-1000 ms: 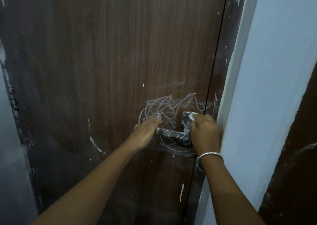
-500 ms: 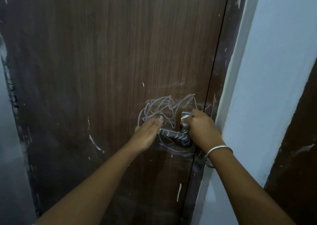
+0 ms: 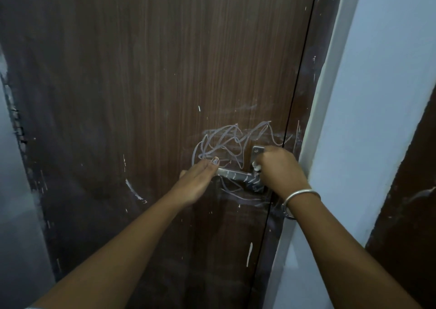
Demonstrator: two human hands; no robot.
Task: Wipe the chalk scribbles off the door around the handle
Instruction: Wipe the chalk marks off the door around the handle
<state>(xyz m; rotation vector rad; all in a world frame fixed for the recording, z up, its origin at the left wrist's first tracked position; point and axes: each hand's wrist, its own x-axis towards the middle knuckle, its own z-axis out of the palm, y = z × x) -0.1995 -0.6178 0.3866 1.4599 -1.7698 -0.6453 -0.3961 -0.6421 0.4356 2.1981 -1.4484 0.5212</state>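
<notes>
Down goes the right hand point(image 3: 280, 169), curled round a white wad point(image 3: 256, 166), to the handle point(image 3: 236, 174) base, left hand point(image 3: 197, 181) resting straight-fingered on its tip; chalk scribbles point(image 3: 224, 141) look largely unwiped.

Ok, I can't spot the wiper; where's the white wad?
Head view, right of centre: the white wad sits in the right hand, at the door handle plate.

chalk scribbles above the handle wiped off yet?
No: white chalk scribbles loop across the door above the handle, while the right hand pinches a small white wad at the handle's base.
</notes>
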